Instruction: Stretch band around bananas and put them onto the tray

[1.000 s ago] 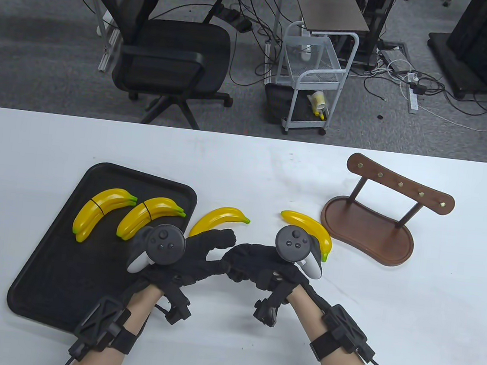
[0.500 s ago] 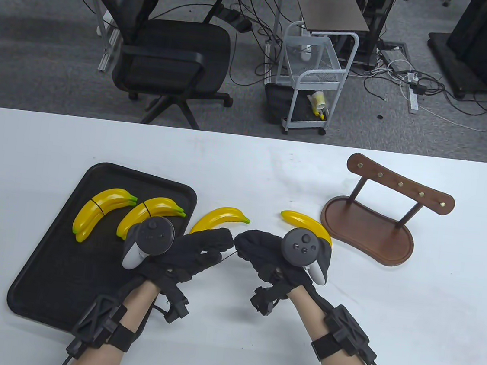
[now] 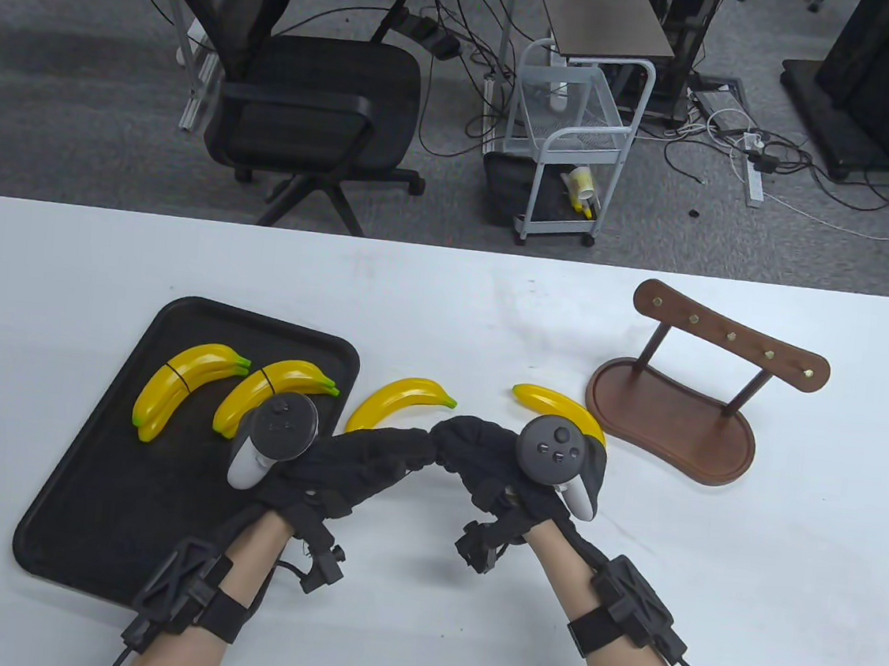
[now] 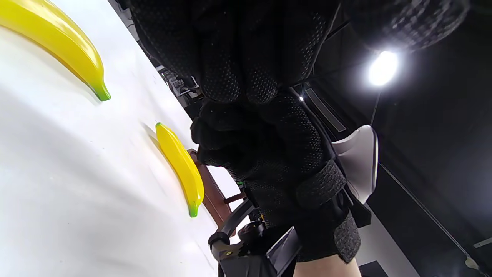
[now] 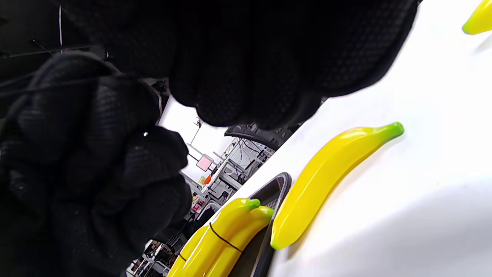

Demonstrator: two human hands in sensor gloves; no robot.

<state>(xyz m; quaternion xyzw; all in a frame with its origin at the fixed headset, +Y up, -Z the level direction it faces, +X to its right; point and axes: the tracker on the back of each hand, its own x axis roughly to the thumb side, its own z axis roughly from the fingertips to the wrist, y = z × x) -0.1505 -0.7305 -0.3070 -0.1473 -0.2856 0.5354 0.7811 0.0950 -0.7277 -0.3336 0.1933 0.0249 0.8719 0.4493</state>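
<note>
Two banded pairs of yellow bananas [image 3: 189, 382] [image 3: 276, 391] lie on the black tray [image 3: 101, 503]. One loose banana [image 3: 397, 403] [image 5: 326, 173] lies just right of the tray. Another loose banana [image 3: 556, 404] [image 4: 180, 165] lies partly behind my right tracker. My left hand [image 3: 401, 443] and right hand [image 3: 453, 441] meet fingertip to fingertip just in front of the first loose banana, all fingers curled. A thin dark band [image 5: 57, 86] runs over my left fingers in the right wrist view; both hands appear to pinch it, and most of it is hidden.
A brown wooden stand [image 3: 673, 420] with a peg bar stands at the right, close behind the second loose banana. Beyond the table's far edge are an office chair [image 3: 311, 89] and a small white cart [image 3: 571, 148].
Both hands have risen slightly toward the loose bananas. My left fingertips closed the gap to the right hand, and the thin strand seen between them half a second ago is now covered.
</note>
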